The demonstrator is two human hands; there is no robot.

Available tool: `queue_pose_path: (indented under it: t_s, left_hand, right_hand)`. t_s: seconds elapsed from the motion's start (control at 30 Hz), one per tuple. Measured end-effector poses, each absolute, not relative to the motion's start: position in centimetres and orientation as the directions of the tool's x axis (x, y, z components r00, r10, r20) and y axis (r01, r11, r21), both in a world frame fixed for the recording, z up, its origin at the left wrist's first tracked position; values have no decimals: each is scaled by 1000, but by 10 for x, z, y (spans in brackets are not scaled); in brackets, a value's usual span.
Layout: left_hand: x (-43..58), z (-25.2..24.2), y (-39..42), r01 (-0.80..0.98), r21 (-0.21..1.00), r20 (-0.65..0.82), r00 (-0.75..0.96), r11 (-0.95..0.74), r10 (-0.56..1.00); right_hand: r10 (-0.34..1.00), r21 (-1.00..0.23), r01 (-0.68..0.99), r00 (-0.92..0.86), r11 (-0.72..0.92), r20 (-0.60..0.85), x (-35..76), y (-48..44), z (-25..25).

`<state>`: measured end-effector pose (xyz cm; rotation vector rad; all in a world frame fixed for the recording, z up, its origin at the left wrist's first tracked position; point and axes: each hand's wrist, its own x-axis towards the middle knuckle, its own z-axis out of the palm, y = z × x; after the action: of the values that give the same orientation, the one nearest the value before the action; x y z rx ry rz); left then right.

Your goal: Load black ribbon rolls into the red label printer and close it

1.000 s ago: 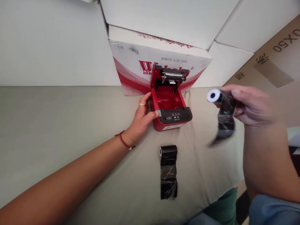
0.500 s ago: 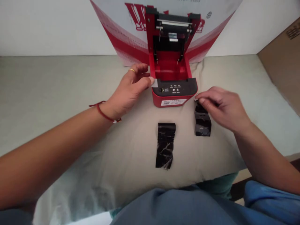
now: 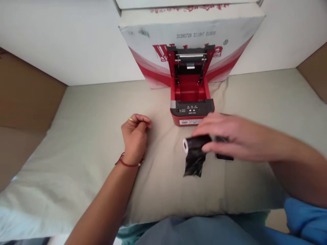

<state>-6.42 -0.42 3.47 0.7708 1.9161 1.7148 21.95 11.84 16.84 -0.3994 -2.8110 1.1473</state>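
Observation:
My right hand is closed around a black ribbon roll with a white core. A loose, creased strip hangs from the roll toward me. Behind my fingers lies a second black piece, mostly covered. My left hand rests on the cloth with its fingers curled in, and nothing shows in them. A red and black label printer stands beyond my right hand, its lid raised and its red bay bare. A grey patch sits on its left front corner.
A white and red carton stands right behind the printer's lid. Brown cardboard borders the left side, and another brown box the right. A wrinkled pale cloth covers the work surface.
My right hand has moved left from the right-hand black piece and picked up the ribbon roll. My left hand has left the printer's corner and drawn back toward me. The view has shifted.

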Motion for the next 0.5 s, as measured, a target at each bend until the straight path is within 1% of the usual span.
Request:
queue_pose_path:
  t_s: [0.07,0.17,0.23,0.33,0.4,0.5]
  left_hand:
    - [-60,33,-5,194,972,46,-708,132,705]
    - [-58,33,-6,334,913,40,-643,233,765]
    - [-58,32,-6,370,895,41,-622,248,782]
    - [-61,31,-6,370,896,39,-617,245,786]
    - [-62,30,-7,362,899,27,-610,248,792]
    - [-63,31,-8,362,900,17,-590,245,807]
  right_hand:
    - [400,-633,281,-915,721,50,220,149,191]
    - [573,-442,486,-816,754,81,198,186,196]
    - [635,-299,592,-770,748,65,173,196,185]
    - [708,-133,705,-705,696,-32,138,191,170]
    - [756,-91,759,-650,644,-74,123,182,166]
    - [785,-77,789,-615,610,-78,112,177,165]
